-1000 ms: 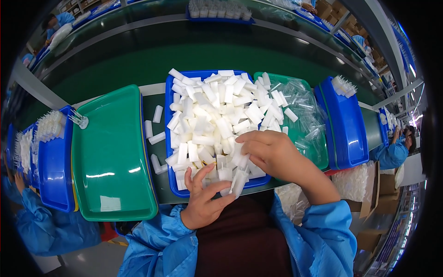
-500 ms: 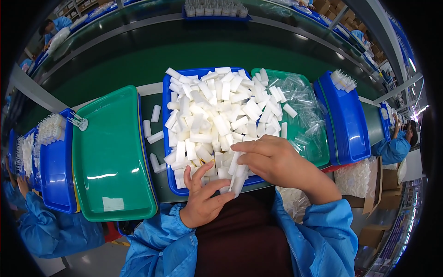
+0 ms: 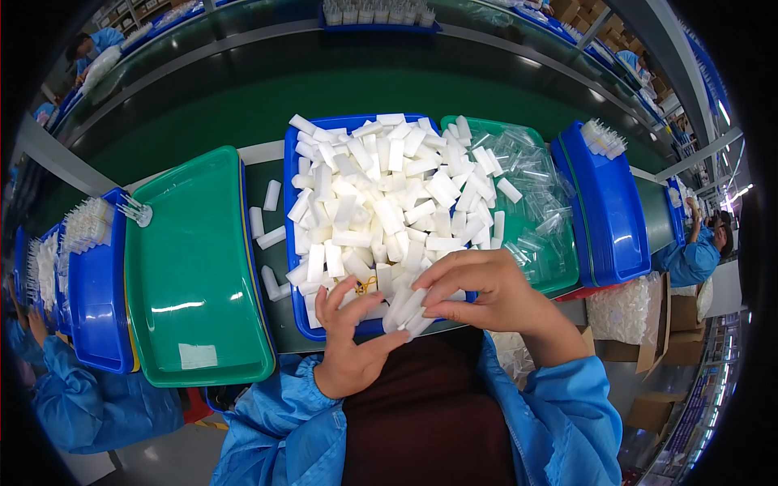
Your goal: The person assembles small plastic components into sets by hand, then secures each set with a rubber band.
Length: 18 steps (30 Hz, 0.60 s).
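Over the near edge of a blue tray (image 3: 290, 243), both my hands hold a small bundle of whitish, partly translucent blocks (image 3: 407, 312). My right hand (image 3: 494, 292) is closed, pinching the bundle's upper right side between thumb and fingers. My left hand (image 3: 352, 348) supports its lower left side, thumb at the bottom end and the other fingers bent. How many pieces are in the bundle is unclear. Heaped white foam-like blocks (image 3: 381, 186) fill the tray beyond my hands. A thin yellow loop (image 3: 367, 283) lies among them near my left fingertips.
An overlapping green tray (image 3: 559, 271) holds clear plastic tubes (image 3: 531, 186). Several loose white blocks (image 3: 273, 194) lie left of the blue tray. Farther left is a large green tray (image 3: 190, 267); stacked blue trays (image 3: 608, 219) stand right. Co-workers in blue sit at both sides.
The bundle has tilted and sits slightly higher, its pieces now fanned side by side. My right hand has shifted slightly down, and my left fingers have opened a little around it.
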Available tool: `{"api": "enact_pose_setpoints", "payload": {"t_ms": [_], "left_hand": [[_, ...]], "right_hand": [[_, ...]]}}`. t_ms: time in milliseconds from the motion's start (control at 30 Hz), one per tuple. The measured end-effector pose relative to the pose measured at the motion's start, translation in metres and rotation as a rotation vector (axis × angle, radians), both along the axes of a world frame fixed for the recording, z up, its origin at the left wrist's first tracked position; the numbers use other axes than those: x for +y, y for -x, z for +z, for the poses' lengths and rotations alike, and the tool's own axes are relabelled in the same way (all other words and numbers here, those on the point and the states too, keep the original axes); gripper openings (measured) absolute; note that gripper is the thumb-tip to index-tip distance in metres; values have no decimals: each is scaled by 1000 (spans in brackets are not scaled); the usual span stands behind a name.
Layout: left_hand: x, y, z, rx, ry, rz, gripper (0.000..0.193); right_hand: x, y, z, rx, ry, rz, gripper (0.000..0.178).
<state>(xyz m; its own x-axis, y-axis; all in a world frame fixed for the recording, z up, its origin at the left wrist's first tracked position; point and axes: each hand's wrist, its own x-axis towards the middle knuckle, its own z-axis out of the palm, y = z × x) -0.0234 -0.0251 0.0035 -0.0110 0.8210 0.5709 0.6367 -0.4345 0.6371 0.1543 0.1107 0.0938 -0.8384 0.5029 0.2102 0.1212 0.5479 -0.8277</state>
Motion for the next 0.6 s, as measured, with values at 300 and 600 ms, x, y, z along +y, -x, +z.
{"api": "enact_pose_setpoints", "payload": {"t_ms": [300,600], "left_hand": [[5,-10,7,-1033,134,-396,42],[9,-11,5,-815,222,-307,40]], "right_hand": [[-17,-3,-22,176,91,-233,17],[-27,-10,-36,283,-63,-329,25]]}}
